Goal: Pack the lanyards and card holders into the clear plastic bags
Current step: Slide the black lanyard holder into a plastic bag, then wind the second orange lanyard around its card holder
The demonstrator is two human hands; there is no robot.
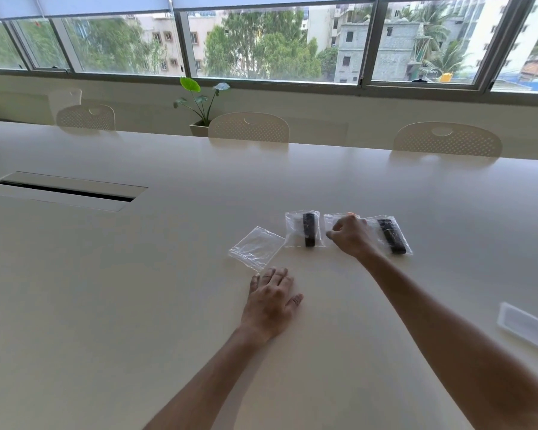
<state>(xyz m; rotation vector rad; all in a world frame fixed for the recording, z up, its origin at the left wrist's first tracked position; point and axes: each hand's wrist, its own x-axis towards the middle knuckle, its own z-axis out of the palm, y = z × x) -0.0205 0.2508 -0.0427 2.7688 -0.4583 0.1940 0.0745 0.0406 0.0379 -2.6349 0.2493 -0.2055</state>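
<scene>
Several clear plastic bags lie in a row on the cream table (137,290). An empty bag (255,247) is at the left. Beside it a bag (295,231) holds a black folded lanyard (309,229). At the far right another bag (399,235) holds a black lanyard (391,235). Between these two lies a third bag (336,220), and my right hand (351,235) sits on it with curled fingers gripping it; its contents are hidden. My left hand (272,301) rests flat on the table, fingers straight, just below the empty bag.
A clear card holder (525,325) lies near the right edge of the table. A cable hatch (66,190) is set into the table at the left. Chairs (249,127) and a potted plant (199,100) stand beyond the far edge under the windows.
</scene>
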